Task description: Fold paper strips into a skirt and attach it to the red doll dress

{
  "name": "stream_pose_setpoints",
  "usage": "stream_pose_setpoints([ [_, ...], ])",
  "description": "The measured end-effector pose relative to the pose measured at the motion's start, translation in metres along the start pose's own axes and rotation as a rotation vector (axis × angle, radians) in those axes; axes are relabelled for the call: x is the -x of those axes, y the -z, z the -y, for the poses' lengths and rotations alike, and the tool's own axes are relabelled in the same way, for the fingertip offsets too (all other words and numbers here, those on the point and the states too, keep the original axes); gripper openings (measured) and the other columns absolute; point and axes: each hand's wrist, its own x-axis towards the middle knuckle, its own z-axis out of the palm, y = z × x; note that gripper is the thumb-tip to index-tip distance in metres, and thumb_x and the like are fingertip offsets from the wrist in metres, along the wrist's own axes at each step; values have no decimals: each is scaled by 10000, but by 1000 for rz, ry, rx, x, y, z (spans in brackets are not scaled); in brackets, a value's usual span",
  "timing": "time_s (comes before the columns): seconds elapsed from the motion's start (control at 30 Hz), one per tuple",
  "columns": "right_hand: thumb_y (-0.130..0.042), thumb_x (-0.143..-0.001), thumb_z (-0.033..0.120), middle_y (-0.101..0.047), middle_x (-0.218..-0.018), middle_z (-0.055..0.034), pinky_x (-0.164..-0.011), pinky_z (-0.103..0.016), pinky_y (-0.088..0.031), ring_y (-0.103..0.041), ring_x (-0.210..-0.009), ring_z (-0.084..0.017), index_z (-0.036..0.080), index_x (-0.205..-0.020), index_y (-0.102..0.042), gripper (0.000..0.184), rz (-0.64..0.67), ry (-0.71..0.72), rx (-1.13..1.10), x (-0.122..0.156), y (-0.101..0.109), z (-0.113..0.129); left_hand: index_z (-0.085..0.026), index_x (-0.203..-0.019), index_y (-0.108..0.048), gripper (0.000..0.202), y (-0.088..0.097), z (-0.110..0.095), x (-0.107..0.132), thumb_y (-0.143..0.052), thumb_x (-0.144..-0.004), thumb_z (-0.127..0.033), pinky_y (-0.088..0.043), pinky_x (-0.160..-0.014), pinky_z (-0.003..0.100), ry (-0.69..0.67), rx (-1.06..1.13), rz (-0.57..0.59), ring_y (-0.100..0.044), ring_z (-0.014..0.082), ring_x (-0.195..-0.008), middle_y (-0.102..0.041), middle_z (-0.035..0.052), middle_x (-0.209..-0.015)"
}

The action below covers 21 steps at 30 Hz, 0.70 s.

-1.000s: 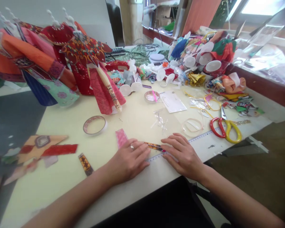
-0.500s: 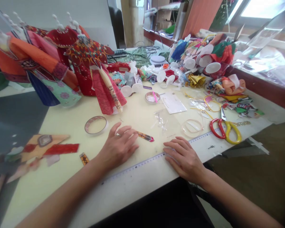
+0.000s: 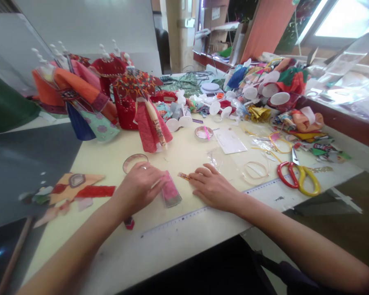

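- While the left hand's (image 3: 140, 180) fingers pinch a pink rectangular fabric piece (image 3: 171, 191) by its upper edge, the right hand's (image 3: 212, 186) fingers lie loosely extended, touching a narrow orange-and-dark patterned strip (image 3: 183, 176).
- Below both hands' fingers, a long blue-marked ruler (image 3: 182, 218) crosses the counter (image 3: 160, 262).

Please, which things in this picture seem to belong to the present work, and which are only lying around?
Likely in use:
pink strip, at the left hand
patterned strip, partly under the right hand
perhaps the ruler, on the near side

Likely lying about:
scissors
white paper
dressed figures
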Motion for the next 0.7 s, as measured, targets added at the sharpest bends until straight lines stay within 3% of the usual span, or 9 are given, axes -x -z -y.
stream_pose_setpoints([
  [0.13,-418,-937,209,-607,-1063,-92,-968,-448,-331,-476,-1024,-225,156,-1073,-593,228,-90,-50,40,-7,-4,-5,-169,-901,-641,152,8,7,13,-511,-867,-241,-472,-800,397,96,55,-25,-623,214,-805,-696,57,-818],
  [0.3,-444,-908,166,-626,-990,-79,-945,-432,-363,-506,-951,-205,152,-1016,-600,191,-207,31,-89,0,-10,6,-191,-906,-641,184,25,23,28,-494,-872,-297,-498,-738,345,281,78,-111,-646,205,-817,-705,49,-860],
  [0.43,-421,-913,161,-607,-850,-69,-857,-399,-410,-509,-820,-184,154,-859,-614,201,-133,49,-113,3,-16,10,-200,-914,-638,180,34,26,34,-506,-866,-313,-503,-712,307,385,107,-93,-650,188,-818,-704,41,-885],
  [0.6,-405,-911,162,-590,-971,-106,-850,-408,-412,-507,-932,-218,142,-927,-587,184,-105,34,-84,-9,-15,12,-190,-913,-640,185,38,28,35,-505,-864,-308,-502,-726,311,370,88,-75,-654,193,-831,-712,39,-885],
  [0.7,-419,-908,169,-585,-967,-92,-860,-391,-408,-502,-931,-208,156,-931,-576,159,-97,102,-140,-25,-13,31,-186,-906,-648,182,37,32,38,-510,-861,-296,-503,-729,310,391,50,-119,-658,194,-831,-716,44,-889],
])
